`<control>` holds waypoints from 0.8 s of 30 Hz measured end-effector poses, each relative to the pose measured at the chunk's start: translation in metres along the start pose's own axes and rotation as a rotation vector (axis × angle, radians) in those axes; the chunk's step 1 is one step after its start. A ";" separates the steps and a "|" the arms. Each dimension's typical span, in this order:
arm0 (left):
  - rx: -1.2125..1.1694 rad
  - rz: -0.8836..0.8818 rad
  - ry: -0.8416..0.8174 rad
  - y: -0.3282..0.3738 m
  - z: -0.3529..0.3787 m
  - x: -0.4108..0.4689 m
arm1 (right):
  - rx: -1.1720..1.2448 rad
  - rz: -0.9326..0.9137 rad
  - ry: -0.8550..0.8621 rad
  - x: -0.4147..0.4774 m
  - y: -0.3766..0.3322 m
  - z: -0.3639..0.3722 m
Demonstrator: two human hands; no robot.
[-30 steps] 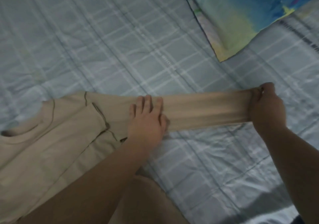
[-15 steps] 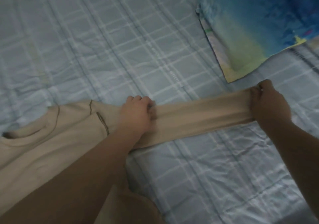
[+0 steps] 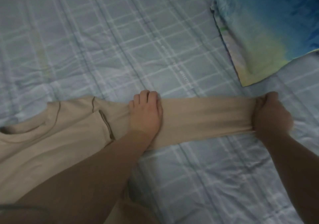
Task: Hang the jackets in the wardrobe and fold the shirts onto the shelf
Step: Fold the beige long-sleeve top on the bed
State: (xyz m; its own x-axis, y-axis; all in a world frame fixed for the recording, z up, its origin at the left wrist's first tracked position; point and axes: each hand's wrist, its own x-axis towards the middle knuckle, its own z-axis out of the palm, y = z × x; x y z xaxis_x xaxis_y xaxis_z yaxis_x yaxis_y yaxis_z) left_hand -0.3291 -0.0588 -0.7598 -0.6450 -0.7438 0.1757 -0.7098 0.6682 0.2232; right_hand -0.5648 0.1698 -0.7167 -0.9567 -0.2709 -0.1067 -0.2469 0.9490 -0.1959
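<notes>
A beige long-sleeved shirt (image 3: 57,137) lies flat on the bed at the lower left, its neckline toward the left edge. One sleeve (image 3: 207,118) stretches straight out to the right across the sheet. My left hand (image 3: 146,113) sits on the sleeve near the shoulder seam, fingers curled into the cloth. My right hand (image 3: 271,117) grips the cuff end of the sleeve and holds it taut.
The bed is covered by a pale blue checked sheet (image 3: 112,42). A pillow (image 3: 269,27) with a blue, green and yellow print lies at the upper right, close above the cuff.
My left hand went from flat on the sleeve to curled fingers and slid left toward the shoulder. The right hand kept its grip on the cuff. The view shifted slightly.
</notes>
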 end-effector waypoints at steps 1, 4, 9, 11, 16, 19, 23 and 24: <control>-0.007 0.003 0.011 0.000 0.001 0.000 | -0.002 0.013 0.007 0.001 -0.001 0.003; -0.030 0.006 -0.035 0.001 -0.002 0.004 | -0.007 -0.006 -0.028 0.003 0.001 -0.002; -0.244 -0.021 -0.072 0.001 -0.035 -0.002 | 0.177 0.019 -0.065 -0.017 -0.030 -0.045; -0.398 0.014 -0.043 0.000 -0.060 -0.014 | 0.271 -0.042 -0.026 -0.042 -0.065 -0.059; -1.320 -0.567 -0.348 0.000 -0.127 -0.039 | 0.511 -0.236 -0.093 -0.140 -0.173 -0.068; -1.788 -0.893 -0.510 -0.035 -0.148 -0.050 | 0.621 -0.351 -0.256 -0.205 -0.232 -0.055; -1.894 -0.966 -0.424 -0.118 -0.162 -0.076 | 0.646 -0.527 -0.378 -0.273 -0.279 -0.031; -1.751 -0.932 -0.360 -0.139 -0.168 -0.081 | 0.589 -0.599 -0.332 -0.287 -0.286 -0.025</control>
State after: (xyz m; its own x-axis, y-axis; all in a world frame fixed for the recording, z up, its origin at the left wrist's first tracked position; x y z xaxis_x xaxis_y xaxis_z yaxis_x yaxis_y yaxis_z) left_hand -0.1306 -0.0951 -0.6441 -0.4885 -0.5985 -0.6349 0.0496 -0.7455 0.6646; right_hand -0.2238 -0.0199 -0.6055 -0.5769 -0.8124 -0.0843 -0.4832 0.4227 -0.7667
